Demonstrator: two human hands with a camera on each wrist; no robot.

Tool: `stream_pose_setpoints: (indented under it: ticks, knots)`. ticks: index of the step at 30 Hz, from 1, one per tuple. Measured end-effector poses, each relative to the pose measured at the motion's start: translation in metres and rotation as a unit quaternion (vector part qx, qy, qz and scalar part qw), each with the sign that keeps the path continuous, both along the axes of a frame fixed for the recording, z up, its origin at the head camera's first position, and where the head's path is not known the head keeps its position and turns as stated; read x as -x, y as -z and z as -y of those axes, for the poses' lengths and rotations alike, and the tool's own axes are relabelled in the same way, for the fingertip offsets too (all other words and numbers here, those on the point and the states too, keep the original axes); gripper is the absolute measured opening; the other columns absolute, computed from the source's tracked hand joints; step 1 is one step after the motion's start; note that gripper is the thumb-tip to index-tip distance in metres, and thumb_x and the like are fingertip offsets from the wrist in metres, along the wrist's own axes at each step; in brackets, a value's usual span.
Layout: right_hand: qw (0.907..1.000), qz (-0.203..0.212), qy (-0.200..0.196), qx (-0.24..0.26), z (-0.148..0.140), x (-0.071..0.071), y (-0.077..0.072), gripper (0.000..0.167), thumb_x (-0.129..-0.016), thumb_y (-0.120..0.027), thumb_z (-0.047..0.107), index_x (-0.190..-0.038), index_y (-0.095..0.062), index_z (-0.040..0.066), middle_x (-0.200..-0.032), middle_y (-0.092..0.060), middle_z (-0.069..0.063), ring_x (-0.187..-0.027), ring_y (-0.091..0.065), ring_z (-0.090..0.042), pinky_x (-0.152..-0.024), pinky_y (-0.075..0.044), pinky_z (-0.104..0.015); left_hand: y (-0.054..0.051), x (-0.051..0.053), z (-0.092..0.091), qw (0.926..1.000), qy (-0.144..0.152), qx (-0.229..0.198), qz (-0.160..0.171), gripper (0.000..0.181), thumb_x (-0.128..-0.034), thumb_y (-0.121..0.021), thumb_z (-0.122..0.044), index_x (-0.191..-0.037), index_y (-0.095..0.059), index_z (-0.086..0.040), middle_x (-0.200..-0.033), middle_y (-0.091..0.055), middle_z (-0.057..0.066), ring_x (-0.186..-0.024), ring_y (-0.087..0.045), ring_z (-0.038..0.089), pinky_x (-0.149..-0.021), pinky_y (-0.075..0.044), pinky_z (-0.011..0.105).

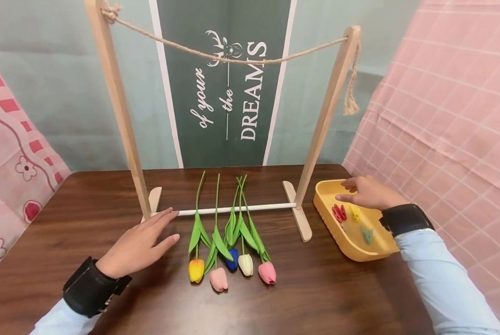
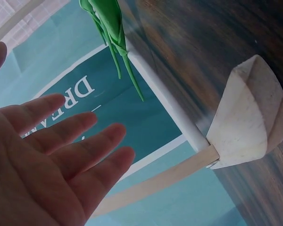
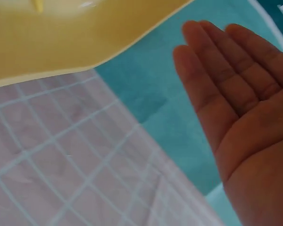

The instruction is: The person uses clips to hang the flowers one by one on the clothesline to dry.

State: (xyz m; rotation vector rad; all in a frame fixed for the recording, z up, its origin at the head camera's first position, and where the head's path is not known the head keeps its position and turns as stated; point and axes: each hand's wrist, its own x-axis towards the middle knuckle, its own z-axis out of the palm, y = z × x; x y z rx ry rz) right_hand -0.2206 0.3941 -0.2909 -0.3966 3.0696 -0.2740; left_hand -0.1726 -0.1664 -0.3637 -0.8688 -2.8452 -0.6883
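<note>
My left hand point(image 1: 138, 244) hovers with spread fingers near the left foot of a wooden frame, holding nothing. In the left wrist view its palm point(image 2: 33, 169) shows bare. To its right lie several artificial tulips: yellow point(image 1: 196, 271), light pink point(image 1: 219, 279), blue point(image 1: 232, 259), white point(image 1: 246, 264) and pink point(image 1: 267, 272), stems pointing away across a white rod point(image 1: 250, 207). Above a yellow tray point(image 1: 350, 250), my right hand point(image 1: 373, 193) is held with relaxed fingers and an empty palm. Small clothespins, red point(image 1: 340, 212), yellow point(image 1: 355, 213) and bluish-green point(image 1: 367, 234), lie in the tray.
The frame's left post point(image 1: 118, 111) and right post point(image 1: 327, 116) stand upright, with a sagging rope point(image 1: 229, 59) strung between them. Its loose end point(image 1: 351, 93) hangs at the right. A lettered cloth point(image 1: 229, 93) hangs behind the brown table point(image 1: 86, 200); pink cloth point(image 1: 447, 102) hangs at the right.
</note>
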Motion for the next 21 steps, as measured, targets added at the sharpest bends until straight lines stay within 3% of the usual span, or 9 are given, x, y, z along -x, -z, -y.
stream_pose_setpoints:
  ticks: [3,5,8,11,14,21]
  knots:
    - [0.9995,0.024,0.017,-0.015,-0.007,0.007,0.003,0.057,-0.089,-0.069,0.039,-0.113,-0.064,-0.012,-0.103,-0.067,-0.025,-0.093,-0.064,-0.038,-0.081,-0.051,-0.052,0.002,-0.001,0.001,1.0,-0.005,-0.002,0.005,0.06,-0.099,-0.054,-0.041,-0.145,-0.042,-0.005,-0.149,-0.038,0.019,-0.131,-0.042,0.038,-0.097,-0.042,0.058]
    - [0.998,0.043,0.036,-0.028,-0.012,0.011,0.005,0.048,-0.087,-0.069,0.039,-0.1,-0.069,-0.007,-0.088,-0.068,-0.016,-0.08,-0.063,-0.031,-0.07,-0.052,-0.045,0.003,-0.001,0.002,0.9999,-0.006,-0.006,0.008,0.06,-0.0991,-0.054,-0.041,-0.145,-0.042,-0.005,-0.149,-0.038,0.02,-0.131,-0.042,0.038,-0.097,-0.042,0.058]
    - [0.995,0.066,0.066,-0.038,-0.016,0.013,0.009,0.037,-0.085,-0.069,0.038,-0.078,-0.067,0.001,-0.07,-0.06,-0.006,-0.064,-0.055,-0.023,-0.055,-0.045,-0.035,0.004,0.0,0.002,0.9998,-0.006,-0.015,0.012,0.06,-0.0996,-0.052,-0.042,-0.144,-0.043,-0.004,-0.146,-0.041,0.02,-0.131,-0.043,0.038,-0.098,-0.041,0.058]
    - [0.992,0.075,0.094,-0.04,-0.02,0.014,0.014,0.035,-0.083,-0.069,0.034,-0.063,-0.056,0.007,-0.061,-0.049,-0.001,-0.056,-0.046,-0.02,-0.05,-0.036,-0.031,0.005,0.001,0.002,0.9996,-0.005,-0.023,0.012,0.058,-0.1002,-0.051,-0.042,-0.142,-0.044,-0.003,-0.141,-0.046,0.019,-0.128,-0.046,0.036,-0.097,-0.042,0.057]
    - [0.9906,0.074,0.107,-0.043,-0.024,0.016,0.021,0.036,-0.082,-0.07,0.031,-0.061,-0.051,0.008,-0.061,-0.047,-0.002,-0.055,-0.045,-0.02,-0.05,-0.037,-0.031,0.005,0.002,0.001,0.9996,-0.007,-0.027,0.01,0.056,-0.1004,-0.051,-0.041,-0.14,-0.046,-0.003,-0.137,-0.05,0.018,-0.125,-0.049,0.035,-0.095,-0.044,0.056]
    - [0.9859,0.086,0.141,-0.028,-0.027,0.021,0.038,0.029,-0.078,-0.071,0.025,-0.064,-0.055,0.005,-0.061,-0.044,-0.003,-0.054,-0.045,-0.02,-0.048,-0.035,-0.029,0.004,0.003,0.0,0.9997,-0.006,-0.023,0.007,0.054,-0.0998,-0.053,-0.041,-0.138,-0.049,-0.003,-0.135,-0.052,0.017,-0.123,-0.05,0.035,-0.094,-0.044,0.056]
